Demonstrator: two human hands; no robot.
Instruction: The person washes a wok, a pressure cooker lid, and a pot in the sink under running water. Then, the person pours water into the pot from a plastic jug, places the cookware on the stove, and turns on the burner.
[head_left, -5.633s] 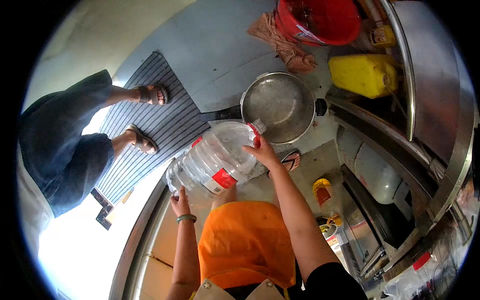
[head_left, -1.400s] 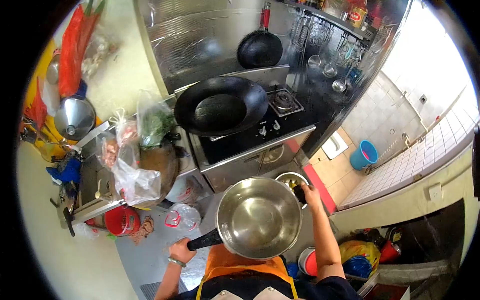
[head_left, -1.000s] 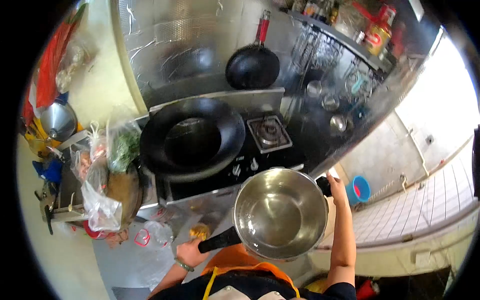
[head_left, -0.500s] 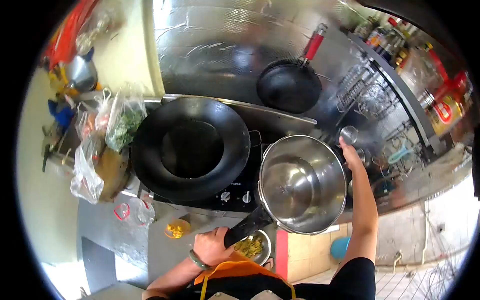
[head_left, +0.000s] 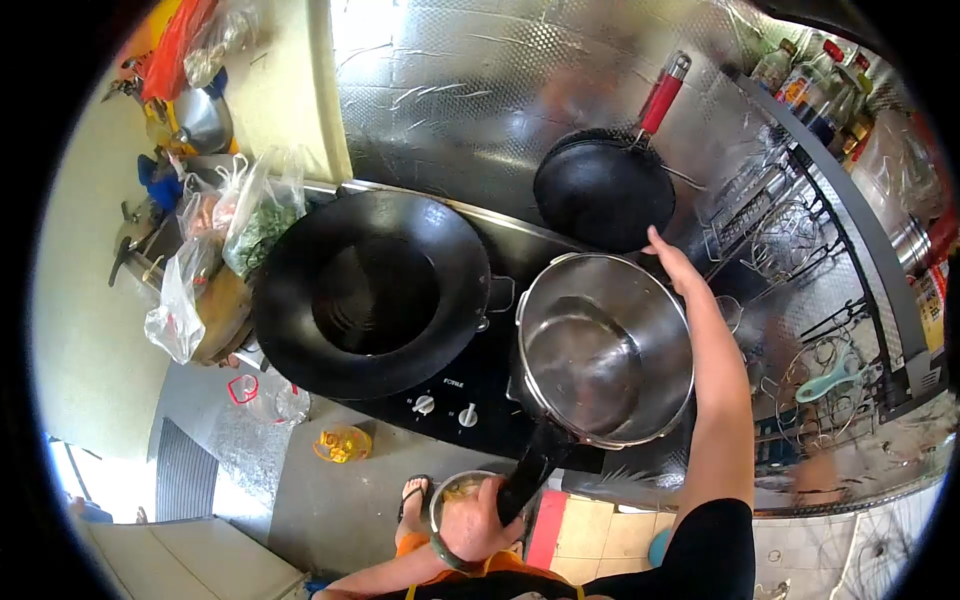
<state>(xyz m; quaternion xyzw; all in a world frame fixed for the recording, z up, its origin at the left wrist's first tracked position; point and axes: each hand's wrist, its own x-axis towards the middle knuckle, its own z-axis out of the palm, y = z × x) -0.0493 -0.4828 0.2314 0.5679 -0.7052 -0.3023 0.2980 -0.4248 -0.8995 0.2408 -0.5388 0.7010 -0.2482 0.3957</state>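
Observation:
A stainless steel pressure cooker pot (head_left: 580, 350), without a lid, is on the right side of the stove. It looks empty apart from reflections. My left hand (head_left: 478, 522), with a green bangle at the wrist, is wrapped round the pot's long black handle. At the far right rim is my right hand (head_left: 678, 268), closed about the pot's short side grip with one finger sticking up; most of its fingers are hidden. To the left stands a large black wok (head_left: 375, 290) with a little liquid at its bottom.
A black frying pan (head_left: 605, 190) with a red handle leans on the foil-covered wall. Bagged vegetables (head_left: 262, 235) lie left of the wok. Below the stove are an orange-yellow container (head_left: 343, 443) and a metal bowl (head_left: 440, 497) of food. A wire rack (head_left: 780, 235) lines the right.
My right hand has moved from beside a small round shiny thing to the pot's far rim. My left hand and the handle show lower and further right. The view has shifted.

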